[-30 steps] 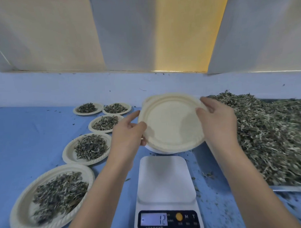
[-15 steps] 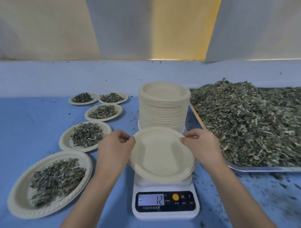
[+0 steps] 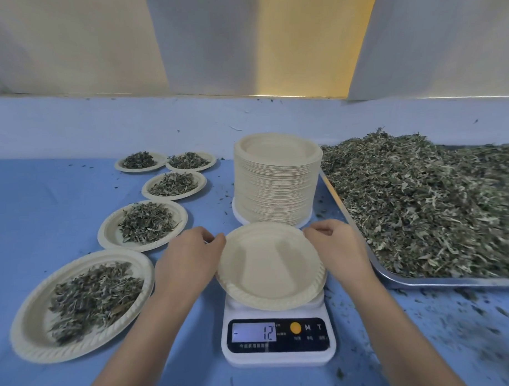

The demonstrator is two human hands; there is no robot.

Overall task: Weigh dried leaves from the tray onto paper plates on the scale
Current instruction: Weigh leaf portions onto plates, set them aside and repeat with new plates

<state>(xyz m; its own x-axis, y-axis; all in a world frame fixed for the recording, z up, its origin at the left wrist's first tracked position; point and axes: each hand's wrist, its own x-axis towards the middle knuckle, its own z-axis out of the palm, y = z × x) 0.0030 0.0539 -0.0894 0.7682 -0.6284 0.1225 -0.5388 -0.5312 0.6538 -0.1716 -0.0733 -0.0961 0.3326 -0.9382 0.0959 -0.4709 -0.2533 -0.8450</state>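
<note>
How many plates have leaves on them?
5, all left of the scale: back-left plate, back-right plate, third plate before them, fourth plate nearer, fifth plate nearest, front left. None looks hidden.

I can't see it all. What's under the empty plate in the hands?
A white scale, its screen reading minus 12. The empty plate covers its weighing top, so whether they touch is hidden.

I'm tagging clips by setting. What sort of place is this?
Probably a small herb or tea portioning bench: a metal tray heaped with dried leaves, a digital scale, and a stack of paper plates.
</note>
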